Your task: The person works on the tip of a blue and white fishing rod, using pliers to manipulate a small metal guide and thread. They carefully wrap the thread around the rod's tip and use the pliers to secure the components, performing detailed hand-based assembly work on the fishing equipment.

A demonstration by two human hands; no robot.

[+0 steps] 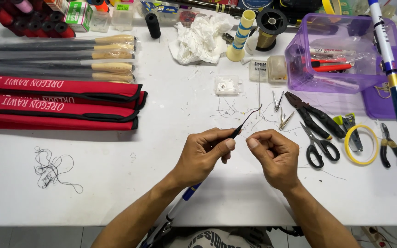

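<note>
My left hand (205,154) pinches the thin black tip section of a fishing rod (246,120), which runs from my lap up past the fingers and ends in a curved tip. The rod's blue and white lower part (184,200) shows under my left wrist. My right hand (274,154) is held close beside the left, thumb and forefinger pinched together, apparently on a fine line that is too thin to see clearly. Both hands hover just above the white table (116,183).
Black scissors (318,147), black pliers (313,115), small pliers (391,147) and a yellow tape ring (361,144) lie to the right. A purple box (336,55) stands behind them. Red rod sleeves (56,101) lie at the left, tangled thread (51,170) in front of them.
</note>
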